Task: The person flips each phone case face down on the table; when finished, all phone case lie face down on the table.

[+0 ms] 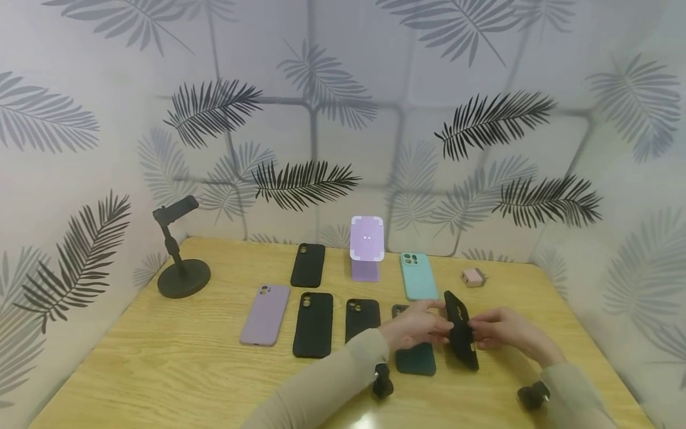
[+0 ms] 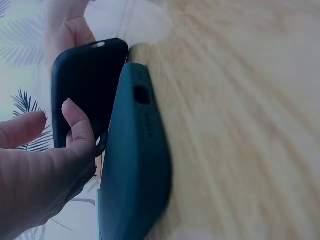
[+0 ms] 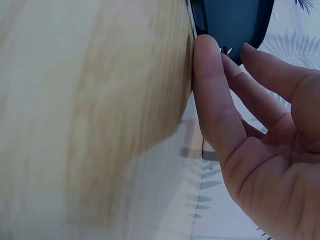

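Observation:
A black phone case [image 1: 462, 342] stands tilted on its edge between my two hands, at the right of the wooden table. My left hand [image 1: 415, 326] holds it from the left, its fingers at the middle of the case. From the other side, my right hand [image 1: 506, 330] pinches it near the small openings. In the left wrist view the hollow inside of the case [image 2: 92, 75] shows, with a left finger in front of it. A dark green case [image 1: 417, 362] lies flat under my left wrist, partly covered by that hand.
Left of my hands lie a lilac case [image 1: 265, 316] and several black cases [image 1: 313, 326]. A light teal case [image 1: 419, 277] and a pink charger plug [image 1: 473, 277] lie farther back. A purple phone stand [image 1: 367, 238] and a black stand [image 1: 184, 279] stand near the patterned wall.

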Demonstrator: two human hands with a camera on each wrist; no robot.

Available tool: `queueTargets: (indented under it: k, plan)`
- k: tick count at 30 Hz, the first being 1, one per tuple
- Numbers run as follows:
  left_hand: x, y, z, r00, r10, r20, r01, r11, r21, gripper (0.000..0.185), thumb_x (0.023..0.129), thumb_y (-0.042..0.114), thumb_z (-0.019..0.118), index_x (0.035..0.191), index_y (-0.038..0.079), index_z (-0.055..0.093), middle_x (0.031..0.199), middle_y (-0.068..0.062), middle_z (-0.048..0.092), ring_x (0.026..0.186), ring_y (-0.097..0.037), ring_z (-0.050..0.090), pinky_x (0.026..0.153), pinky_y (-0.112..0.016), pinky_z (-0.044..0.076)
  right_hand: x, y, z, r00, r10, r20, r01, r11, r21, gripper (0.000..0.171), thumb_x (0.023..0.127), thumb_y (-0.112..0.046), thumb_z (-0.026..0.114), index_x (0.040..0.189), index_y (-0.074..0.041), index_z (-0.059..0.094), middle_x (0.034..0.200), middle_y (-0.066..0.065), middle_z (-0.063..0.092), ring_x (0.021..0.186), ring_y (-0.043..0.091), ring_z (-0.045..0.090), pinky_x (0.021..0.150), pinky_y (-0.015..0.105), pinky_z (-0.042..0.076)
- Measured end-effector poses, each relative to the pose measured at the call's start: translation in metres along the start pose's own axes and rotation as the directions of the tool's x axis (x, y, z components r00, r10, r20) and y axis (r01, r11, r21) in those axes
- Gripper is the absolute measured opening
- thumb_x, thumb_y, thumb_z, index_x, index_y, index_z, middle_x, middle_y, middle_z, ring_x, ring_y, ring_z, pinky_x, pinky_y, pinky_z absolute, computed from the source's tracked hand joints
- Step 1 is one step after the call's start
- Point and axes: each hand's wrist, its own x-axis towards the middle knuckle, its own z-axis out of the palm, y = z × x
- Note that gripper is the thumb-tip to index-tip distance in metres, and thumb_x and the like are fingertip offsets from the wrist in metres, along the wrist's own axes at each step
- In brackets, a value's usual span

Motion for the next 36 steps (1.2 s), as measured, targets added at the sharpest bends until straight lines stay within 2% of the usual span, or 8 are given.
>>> queueTargets:
  k: [4,9,15,18,25,30,36]
  plan:
    - [-0.001,0.0,0.002,1.0,0.002,0.001,-0.002,1.0,-0.001,0.055,0.091,-0.005,0.062,0.141,0.003,0.042,0.117,-0.025,0.066,0.105,-0.033,0.067,0.085,-0.04,0.059,0.001,-0.006,0.003,1.0,0.011,0.012,-0.011,1.0,0.007,0.043,0.102,-0.02,0.054,0.122,0.018,0.057,0.11,0.027,0.069,0.095,0.024,0.071,0.081,0.036,0.061]
    - [0.0,0.001,0.003,1.0,0.005,-0.002,-0.005,0.999,-0.031,0.055,0.091,-0.007,0.062,0.141,0.004,0.041,0.115,-0.025,0.065,0.109,-0.037,0.065,0.093,-0.047,0.056,0.003,-0.009,0.005,1.0,0.019,0.016,-0.019,1.0,0.011,0.049,0.105,-0.024,0.046,0.125,0.021,0.053,0.111,0.028,0.069,0.097,0.024,0.071,0.08,0.036,0.061]
    - [0.001,-0.001,0.006,1.0,0.007,-0.004,-0.007,0.998,-0.07,0.058,0.089,-0.009,0.064,0.14,0.006,0.042,0.103,-0.018,0.064,0.105,-0.038,0.066,0.094,-0.053,0.054,0.002,-0.012,0.006,0.999,0.013,0.046,-0.014,0.999,0.035,0.058,0.107,-0.033,0.042,0.124,0.022,0.053,0.111,0.029,0.068,0.098,0.027,0.071,0.081,0.041,0.061]
    - [0.001,-0.001,0.009,1.0,0.006,0.003,-0.006,0.998,-0.068,0.059,0.088,-0.009,0.065,0.14,0.005,0.041,0.1,-0.015,0.061,0.1,-0.034,0.067,0.093,-0.053,0.054,0.001,-0.012,0.007,0.999,0.02,0.049,-0.022,0.999,0.04,0.06,0.106,-0.036,0.041,0.123,0.02,0.054,0.111,0.028,0.069,0.1,0.028,0.07,0.081,0.043,0.061]
    - [0.002,-0.003,0.015,1.0,-0.008,0.015,0.009,0.997,-0.077,0.055,0.086,-0.007,0.068,0.134,0.002,0.044,0.107,-0.02,0.06,0.102,-0.035,0.067,0.095,-0.052,0.053,0.001,-0.014,0.009,0.997,0.05,0.059,-0.053,0.998,0.043,0.061,0.106,-0.041,0.04,0.127,0.014,0.056,0.117,0.022,0.068,0.101,0.028,0.07,0.078,0.045,0.061]
    - [0.005,-0.004,0.017,1.0,-0.026,-0.003,0.026,1.0,-0.014,0.053,0.086,-0.005,0.07,0.132,0.002,0.046,0.111,-0.018,0.058,0.103,-0.031,0.065,0.094,-0.051,0.054,0.002,-0.016,0.009,0.995,0.081,0.054,-0.085,0.994,0.063,0.064,0.105,-0.044,0.041,0.135,0.012,0.05,0.115,0.015,0.07,0.098,0.026,0.069,0.075,0.043,0.061]
    - [0.005,-0.006,0.015,1.0,-0.031,-0.002,0.031,1.0,0.002,0.05,0.087,-0.009,0.065,0.132,0.001,0.048,0.108,-0.018,0.063,0.105,-0.031,0.065,0.094,-0.05,0.054,0.0,-0.012,0.003,0.995,0.075,0.069,-0.083,0.99,0.118,0.063,0.105,-0.041,0.042,0.141,0.011,0.041,0.118,0.016,0.069,0.102,0.027,0.069,0.08,0.044,0.06]
